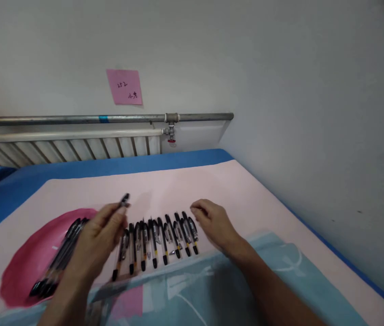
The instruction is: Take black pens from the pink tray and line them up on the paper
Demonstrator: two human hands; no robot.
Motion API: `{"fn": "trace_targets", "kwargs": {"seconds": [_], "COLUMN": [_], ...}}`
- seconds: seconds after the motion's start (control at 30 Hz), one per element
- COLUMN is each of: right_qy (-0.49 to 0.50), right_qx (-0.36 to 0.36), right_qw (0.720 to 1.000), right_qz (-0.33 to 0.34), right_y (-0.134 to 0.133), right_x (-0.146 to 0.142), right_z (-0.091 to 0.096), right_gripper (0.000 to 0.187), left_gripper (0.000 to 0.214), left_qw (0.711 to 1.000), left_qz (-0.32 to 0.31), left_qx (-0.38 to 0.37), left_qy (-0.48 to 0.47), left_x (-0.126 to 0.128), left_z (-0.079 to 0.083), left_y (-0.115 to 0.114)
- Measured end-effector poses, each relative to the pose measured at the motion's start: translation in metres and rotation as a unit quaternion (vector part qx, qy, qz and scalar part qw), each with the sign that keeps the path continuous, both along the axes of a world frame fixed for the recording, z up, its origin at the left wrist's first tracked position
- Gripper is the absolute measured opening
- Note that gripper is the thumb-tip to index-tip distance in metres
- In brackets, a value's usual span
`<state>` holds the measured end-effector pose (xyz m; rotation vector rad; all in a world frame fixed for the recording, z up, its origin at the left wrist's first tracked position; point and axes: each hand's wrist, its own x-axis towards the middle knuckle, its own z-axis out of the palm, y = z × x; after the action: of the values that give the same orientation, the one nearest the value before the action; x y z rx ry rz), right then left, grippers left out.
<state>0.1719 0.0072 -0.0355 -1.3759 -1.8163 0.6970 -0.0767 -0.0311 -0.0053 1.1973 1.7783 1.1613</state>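
Note:
My left hand (105, 231) is raised over the right side of the pink basin, its fingers pinched on a black pen cap (124, 199). Below and to its right, several black-tipped clear pens (164, 242) lie side by side in a row, with caps (168, 233) and small clear or silvery tips (149, 255) among them. Just past the row's right end is my right hand (214, 221), fingers curled together; whatever they may hold is hidden. More black pens (63, 249) are bundled in the pink basin (22, 262), partly behind my left wrist.
A pale pink tabletop (165, 185) with a blue border (124, 166) carries everything. Light blue cloth (192, 294) lies along the near edge. Behind the table are a radiator (59, 149) and a metal pipe (137, 118); a wall (314, 136) rises on the right.

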Motion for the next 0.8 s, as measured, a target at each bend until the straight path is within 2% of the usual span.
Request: {"fn": "trace_targets", "kwargs": {"seconds": [0.03, 0.1, 0.17, 0.23, 0.43, 0.6, 0.7, 0.8], "right_qy": [0.043, 0.125, 0.192, 0.250, 0.341, 0.393, 0.481, 0.568], "right_qx": [-0.011, -0.057, -0.108, -0.137, -0.198, -0.163, -0.139, -0.164], "right_qw": [0.999, 0.987, 0.966, 0.948, 0.916, 0.905, 0.866, 0.805], "right_qz": [0.024, 0.086, 0.137, 0.144, 0.071, 0.017, -0.023, -0.043], "right_y": [-0.006, -0.018, -0.028, -0.034, -0.028, -0.015, -0.008, -0.006], "right_x": [-0.005, -0.017, -0.028, -0.035, -0.037, -0.028, -0.022, -0.017], "right_z": [0.005, 0.015, 0.022, 0.025, 0.017, 0.011, 0.010, 0.011], "right_gripper": [0.018, 0.021, 0.022, 0.021, 0.020, 0.023, 0.022, 0.016], "left_gripper": [0.040, 0.038, 0.035, 0.032, 0.024, 0.029, 0.032, 0.032], "left_qw": [0.992, 0.961, 0.936, 0.921, 0.898, 0.894, 0.898, 0.906], "left_qz": [-0.071, -0.152, -0.183, -0.209, -0.256, -0.273, -0.271, -0.258], "left_qx": [-0.023, -0.075, -0.112, -0.143, -0.137, -0.176, -0.180, -0.179], "left_qy": [-0.099, -0.221, -0.278, -0.295, -0.330, -0.310, -0.296, -0.285], "left_x": [0.016, 0.043, 0.061, 0.069, 0.066, 0.065, 0.065, 0.066], "left_z": [-0.002, -0.006, -0.008, -0.008, -0.016, -0.023, -0.020, -0.018], "left_y": [-0.004, -0.011, -0.017, -0.021, -0.019, -0.016, -0.015, -0.014]}}
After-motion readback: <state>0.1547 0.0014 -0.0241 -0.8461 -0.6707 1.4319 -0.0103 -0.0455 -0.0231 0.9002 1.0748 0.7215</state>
